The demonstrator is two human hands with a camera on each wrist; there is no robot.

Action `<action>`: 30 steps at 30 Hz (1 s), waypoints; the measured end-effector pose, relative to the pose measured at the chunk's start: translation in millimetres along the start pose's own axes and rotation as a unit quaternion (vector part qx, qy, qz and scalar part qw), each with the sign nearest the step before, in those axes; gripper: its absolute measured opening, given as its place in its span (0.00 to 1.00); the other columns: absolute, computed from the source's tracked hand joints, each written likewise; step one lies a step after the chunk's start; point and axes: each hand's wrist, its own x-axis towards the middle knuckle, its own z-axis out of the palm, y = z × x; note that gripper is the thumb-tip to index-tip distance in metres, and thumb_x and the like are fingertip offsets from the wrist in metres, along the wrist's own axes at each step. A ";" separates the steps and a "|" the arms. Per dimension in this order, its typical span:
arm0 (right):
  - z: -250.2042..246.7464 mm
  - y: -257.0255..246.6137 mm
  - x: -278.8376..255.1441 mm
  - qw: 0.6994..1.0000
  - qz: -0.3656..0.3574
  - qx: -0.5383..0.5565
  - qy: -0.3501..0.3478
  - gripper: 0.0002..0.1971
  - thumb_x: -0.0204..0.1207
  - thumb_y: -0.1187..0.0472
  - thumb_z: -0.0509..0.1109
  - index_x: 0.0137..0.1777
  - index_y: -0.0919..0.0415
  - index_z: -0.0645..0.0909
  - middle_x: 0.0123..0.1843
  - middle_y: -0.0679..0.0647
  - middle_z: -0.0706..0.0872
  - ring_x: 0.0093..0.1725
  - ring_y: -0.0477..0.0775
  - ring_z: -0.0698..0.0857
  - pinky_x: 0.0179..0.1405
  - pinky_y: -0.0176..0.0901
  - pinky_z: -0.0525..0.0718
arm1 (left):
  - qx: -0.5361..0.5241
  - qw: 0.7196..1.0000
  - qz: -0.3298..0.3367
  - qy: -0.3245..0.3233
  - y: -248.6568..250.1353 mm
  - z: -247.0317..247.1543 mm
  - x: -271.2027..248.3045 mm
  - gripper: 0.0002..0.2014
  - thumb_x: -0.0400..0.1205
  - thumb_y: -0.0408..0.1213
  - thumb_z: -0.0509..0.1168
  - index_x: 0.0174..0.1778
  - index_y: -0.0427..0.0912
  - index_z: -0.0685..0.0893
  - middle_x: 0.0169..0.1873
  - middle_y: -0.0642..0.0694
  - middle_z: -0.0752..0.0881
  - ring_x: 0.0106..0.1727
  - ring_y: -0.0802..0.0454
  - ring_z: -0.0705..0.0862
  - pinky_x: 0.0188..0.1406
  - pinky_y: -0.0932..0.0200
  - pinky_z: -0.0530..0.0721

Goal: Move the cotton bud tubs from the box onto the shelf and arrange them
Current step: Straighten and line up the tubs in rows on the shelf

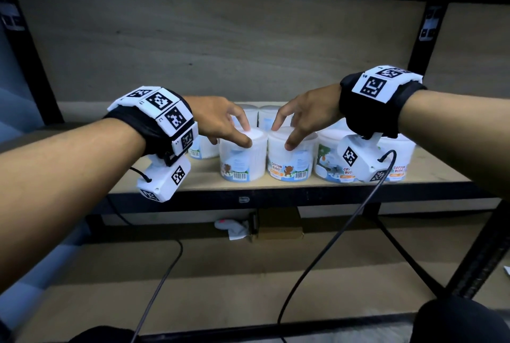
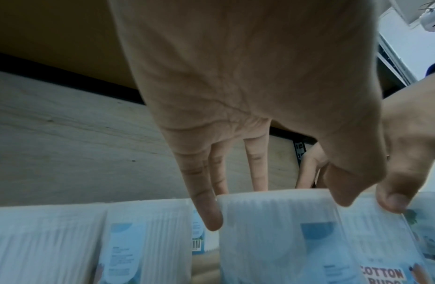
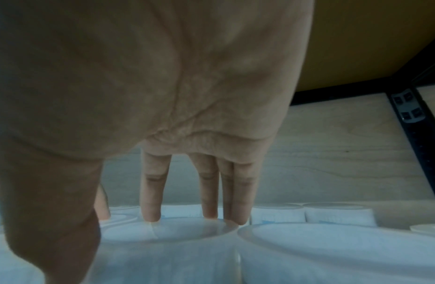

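Two cotton bud tubs stood upright and touching at the front edge of the wooden shelf (image 1: 209, 177), more tubs behind them and out toward 3 o'clock. The left hand (image 1: 218, 117) held the left front tub (image 1: 242, 157), grip curled over its lid, thumb on the near wall. The right hand (image 1: 306, 113) held the right front tub (image 1: 289, 160) likewise, fingertips on the lid's far rim.

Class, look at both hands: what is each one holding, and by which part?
Left hand grips a cotton bud tub by its lid rim; right hand grips the neighbouring tub likewise, thumb in front, fingers behind.
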 end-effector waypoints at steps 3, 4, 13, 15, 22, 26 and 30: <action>-0.4 -1.4 -5.1 1.000 -0.008 -0.003 -0.005 0.24 0.69 0.45 0.80 0.65 0.34 0.80 0.64 0.48 0.86 0.63 0.51 0.82 0.70 0.46 0.77 | -0.007 1.000 -0.020 0.009 1.5 1.3 4.1 0.24 0.65 0.67 0.75 0.52 0.60 0.85 0.52 0.48 0.87 0.43 0.46 0.92 0.56 0.51 0.88; -0.4 -2.0 -6.4 1.000 -0.010 -0.005 -0.010 0.23 0.70 0.47 0.80 0.65 0.35 0.79 0.65 0.50 0.86 0.63 0.51 0.82 0.71 0.47 0.77 | -0.003 1.000 -0.028 0.014 2.8 2.0 5.1 0.25 0.64 0.69 0.74 0.50 0.59 0.85 0.49 0.47 0.88 0.43 0.45 0.92 0.55 0.51 0.89; 2.4 4.8 -5.3 0.998 -0.032 0.039 -0.048 0.26 0.70 0.60 0.81 0.62 0.33 0.79 0.72 0.41 0.77 0.72 0.50 0.78 0.71 0.48 0.75 | 0.090 0.991 -0.067 0.067 18.7 9.0 10.4 0.30 0.72 0.72 0.66 0.55 0.49 0.80 0.48 0.49 0.81 0.32 0.56 0.76 0.35 0.57 0.73; 3.1 6.2 -6.0 0.997 -0.032 0.043 -0.053 0.26 0.70 0.59 0.81 0.63 0.32 0.79 0.73 0.41 0.76 0.73 0.50 0.77 0.73 0.48 0.75 | 0.101 0.990 -0.069 0.064 18.8 9.1 8.9 0.31 0.72 0.73 0.64 0.56 0.50 0.80 0.53 0.49 0.81 0.35 0.54 0.78 0.39 0.57 0.74; -3.1 3.6 -16.2 0.999 -0.022 0.030 0.001 0.21 0.71 0.38 0.76 0.64 0.27 0.78 0.74 0.43 0.78 0.74 0.48 0.74 0.68 0.42 0.65 | 0.087 0.994 -0.046 0.054 15.7 3.8 8.8 0.28 0.73 0.69 0.66 0.63 0.55 0.77 0.69 0.49 0.79 0.68 0.46 0.78 0.69 0.51 0.75; -2.2 3.6 -15.6 1.000 -0.024 0.013 0.001 0.20 0.71 0.40 0.77 0.63 0.31 0.81 0.65 0.42 0.85 0.67 0.47 0.81 0.66 0.40 0.73 | 0.035 0.999 -0.009 0.008 13.5 0.8 4.1 0.23 0.68 0.59 0.68 0.59 0.62 0.80 0.64 0.53 0.84 0.64 0.51 0.81 0.71 0.51 0.76; -0.3 4.4 -15.6 0.999 -0.029 0.015 0.005 0.18 0.72 0.42 0.77 0.62 0.33 0.83 0.62 0.44 0.88 0.66 0.51 0.83 0.67 0.41 0.76 | 0.004 1.000 0.008 0.002 10.8 4.1 2.9 0.17 0.73 0.53 0.70 0.57 0.58 0.84 0.62 0.44 0.86 0.61 0.45 0.84 0.65 0.51 0.80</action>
